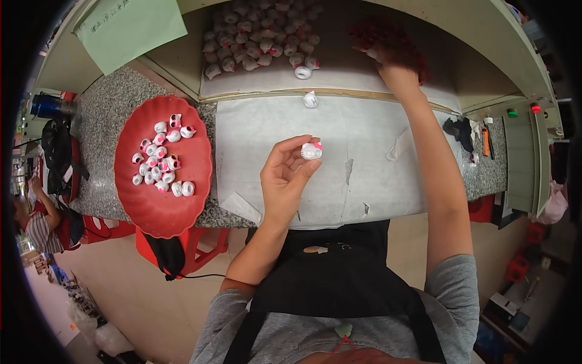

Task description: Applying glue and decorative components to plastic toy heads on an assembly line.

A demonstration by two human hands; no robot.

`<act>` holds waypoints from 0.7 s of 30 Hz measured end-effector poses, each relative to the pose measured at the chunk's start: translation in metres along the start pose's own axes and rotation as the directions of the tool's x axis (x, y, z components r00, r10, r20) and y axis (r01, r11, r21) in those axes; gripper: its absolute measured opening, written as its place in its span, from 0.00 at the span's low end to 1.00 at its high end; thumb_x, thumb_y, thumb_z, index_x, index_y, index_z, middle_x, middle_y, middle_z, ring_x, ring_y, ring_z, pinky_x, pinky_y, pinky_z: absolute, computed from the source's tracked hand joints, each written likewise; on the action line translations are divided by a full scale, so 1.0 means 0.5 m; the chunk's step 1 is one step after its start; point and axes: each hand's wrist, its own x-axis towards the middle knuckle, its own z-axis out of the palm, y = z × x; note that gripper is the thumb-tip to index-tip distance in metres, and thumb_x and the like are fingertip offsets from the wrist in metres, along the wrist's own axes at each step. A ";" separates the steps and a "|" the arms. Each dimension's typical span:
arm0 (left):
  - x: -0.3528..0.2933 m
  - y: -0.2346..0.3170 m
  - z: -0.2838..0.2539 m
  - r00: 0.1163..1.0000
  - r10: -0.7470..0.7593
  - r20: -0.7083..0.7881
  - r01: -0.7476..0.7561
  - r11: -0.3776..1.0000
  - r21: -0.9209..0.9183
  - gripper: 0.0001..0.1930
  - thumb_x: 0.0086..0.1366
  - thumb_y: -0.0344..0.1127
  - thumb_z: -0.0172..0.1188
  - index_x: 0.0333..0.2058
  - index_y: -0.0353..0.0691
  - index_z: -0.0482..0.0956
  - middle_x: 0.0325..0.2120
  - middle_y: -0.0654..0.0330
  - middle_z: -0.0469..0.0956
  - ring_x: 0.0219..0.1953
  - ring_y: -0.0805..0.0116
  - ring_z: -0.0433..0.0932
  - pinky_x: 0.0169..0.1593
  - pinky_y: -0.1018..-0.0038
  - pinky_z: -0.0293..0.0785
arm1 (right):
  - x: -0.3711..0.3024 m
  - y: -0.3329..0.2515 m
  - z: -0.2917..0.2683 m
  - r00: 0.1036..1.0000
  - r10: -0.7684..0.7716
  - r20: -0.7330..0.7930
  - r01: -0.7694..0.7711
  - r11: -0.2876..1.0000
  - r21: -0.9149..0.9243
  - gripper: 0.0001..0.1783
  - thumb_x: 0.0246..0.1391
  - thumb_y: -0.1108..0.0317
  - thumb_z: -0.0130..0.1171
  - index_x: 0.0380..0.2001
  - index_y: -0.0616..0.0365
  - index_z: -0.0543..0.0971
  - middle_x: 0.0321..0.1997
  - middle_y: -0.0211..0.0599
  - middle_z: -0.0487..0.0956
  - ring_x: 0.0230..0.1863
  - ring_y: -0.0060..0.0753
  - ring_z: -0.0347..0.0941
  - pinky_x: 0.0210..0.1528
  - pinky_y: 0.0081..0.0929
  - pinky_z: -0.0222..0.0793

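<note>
My left hand (284, 173) is closed, pinching a small white figurine head (311, 151) with a pink patch between thumb and fingers above the work surface. My right arm stretches forward into the shelf, where my right hand (397, 71) is at a heap of small dark red pieces (388, 33). Its fingers are dim and partly hidden, so I cannot tell whether they grip anything. One loose white head (310, 99) lies at the shelf's front edge, and another white piece (302, 73) sits just behind it. A large pile of similar white heads (260, 36) fills the shelf's left part.
A red scalloped tray (136, 203) on the left carries several white and pink heads. Worn white paper (254, 130) covers the work surface. A green note (130, 30) hangs at the upper left. Black cloth (461, 130) and an orange tool (485, 142) lie at right.
</note>
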 end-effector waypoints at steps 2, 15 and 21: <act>-0.001 0.000 -0.003 1.000 0.005 0.000 -0.005 1.000 0.009 0.17 0.48 0.19 0.52 0.39 0.32 0.64 0.36 0.53 0.70 0.37 0.73 0.69 0.43 0.79 0.65 | 0.004 -0.003 0.003 0.997 -0.067 -0.025 0.065 0.996 -0.063 0.16 0.34 0.69 0.57 0.32 0.55 0.70 0.32 0.41 0.71 0.34 0.41 0.67 0.33 0.31 0.64; -0.007 0.006 0.012 0.998 0.016 0.063 -0.015 1.000 -0.009 0.17 0.48 0.19 0.53 0.39 0.32 0.64 0.38 0.51 0.69 0.38 0.71 0.69 0.43 0.78 0.66 | -0.154 -0.241 -0.248 0.826 0.254 0.504 -0.510 -0.048 0.859 0.04 0.39 0.82 0.48 0.23 0.66 0.70 0.23 0.39 0.69 0.22 0.23 0.64 0.24 0.17 0.60; -0.026 0.003 0.030 0.990 0.043 0.135 -0.058 0.993 0.108 0.16 0.48 0.19 0.52 0.38 0.30 0.64 0.38 0.51 0.69 0.40 0.68 0.69 0.42 0.77 0.66 | -0.191 -0.284 -0.249 0.762 0.333 0.555 -0.449 -0.346 0.824 0.06 0.36 0.83 0.52 0.20 0.64 0.67 0.23 0.42 0.70 0.23 0.27 0.66 0.26 0.20 0.63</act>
